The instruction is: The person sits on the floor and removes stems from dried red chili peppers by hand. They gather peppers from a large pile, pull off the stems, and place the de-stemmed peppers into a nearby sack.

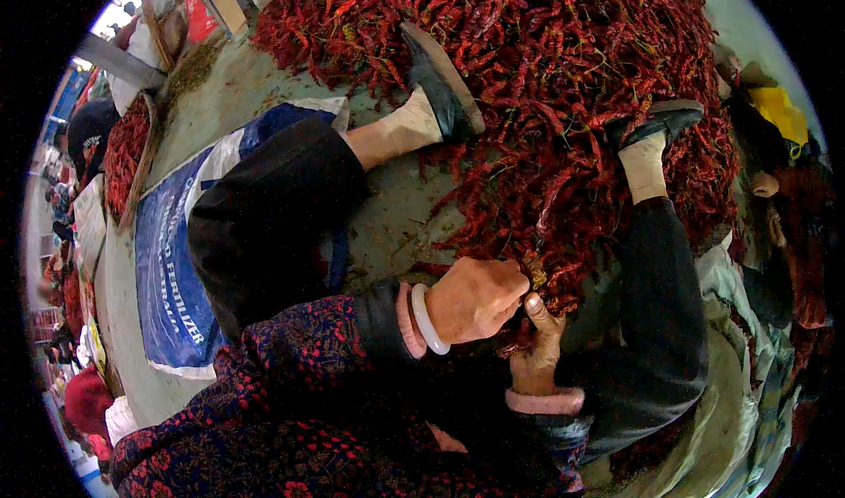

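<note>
My left hand (472, 303), with a white bangle (429, 320) at the wrist, is curled into a fist against the fingers of my other hand. Its fingertips are hidden, so what it grips does not show. My right hand (541, 349) has its thumb up and holds a small bunch of dried red chillies (561, 293). Dark red chilli also shows below the thumb, by the palm. A yellowish, withered chilli (536, 272) touches the left knuckles. Just beyond both hands, loose dried chillies run into a large heap (561, 49) between and past my outstretched legs.
My black shoes (455, 95) rest against the heap. A blue woven sack (175, 260) bearing writing lies beside my left leg. Pale sacks (733, 339) crumple at right, near a person's hand (766, 184). At far left stand a container of chillies (125, 161) and several people.
</note>
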`<state>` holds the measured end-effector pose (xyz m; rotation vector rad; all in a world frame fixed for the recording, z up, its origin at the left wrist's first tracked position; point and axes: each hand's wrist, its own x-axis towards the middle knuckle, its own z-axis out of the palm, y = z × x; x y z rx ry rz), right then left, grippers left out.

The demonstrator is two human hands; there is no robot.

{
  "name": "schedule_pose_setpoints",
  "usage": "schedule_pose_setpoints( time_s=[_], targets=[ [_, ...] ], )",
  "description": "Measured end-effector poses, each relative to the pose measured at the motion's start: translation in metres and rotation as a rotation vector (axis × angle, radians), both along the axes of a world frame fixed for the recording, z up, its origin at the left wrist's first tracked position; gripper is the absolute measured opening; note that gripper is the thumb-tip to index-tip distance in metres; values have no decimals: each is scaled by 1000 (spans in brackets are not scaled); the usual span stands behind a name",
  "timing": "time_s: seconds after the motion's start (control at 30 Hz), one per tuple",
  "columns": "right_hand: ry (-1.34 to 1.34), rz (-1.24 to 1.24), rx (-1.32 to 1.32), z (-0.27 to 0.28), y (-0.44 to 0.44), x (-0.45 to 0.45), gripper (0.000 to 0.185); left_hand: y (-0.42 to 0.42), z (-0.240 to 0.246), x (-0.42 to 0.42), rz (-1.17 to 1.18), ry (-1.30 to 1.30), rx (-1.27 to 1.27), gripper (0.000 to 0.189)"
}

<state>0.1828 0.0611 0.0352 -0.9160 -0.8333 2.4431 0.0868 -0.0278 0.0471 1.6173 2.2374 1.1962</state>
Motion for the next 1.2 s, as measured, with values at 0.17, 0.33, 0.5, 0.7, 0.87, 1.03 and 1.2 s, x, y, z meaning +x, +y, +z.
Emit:
schedule_pose_setpoints(
  time_s=[0.17, 0.33, 0.5, 0.7, 0.87, 1.03, 1.2],
  targets=[
    [3, -12, 105, 0, 0, -2, 42, -5, -5, 3, -28, -60, 6, 8],
    [-40, -111, 58, 8, -1, -4, 30, -7, -8, -16, -127, -373, 108, 12],
    [-50, -122, -93, 2, 5, -4, 19, -1, -16, -64, 39, -582, 28, 14],
    [-52, -70, -53, -3, 4, -3, 14, 42, -34, -115, 112, 21, -114, 43],
    [-40, -44, -164, -8, -2, -4, 14, 88, -48, -125, 88, 169, -448, 59],
    [-57, -34, -294, -8, 0, -6, 18, 112, -75, -104, 79, 344, -475, 66],
    [19, 18, -341, 3, -1, -6, 21, 112, -84, -70, 98, -131, -122, 27]
  ],
)
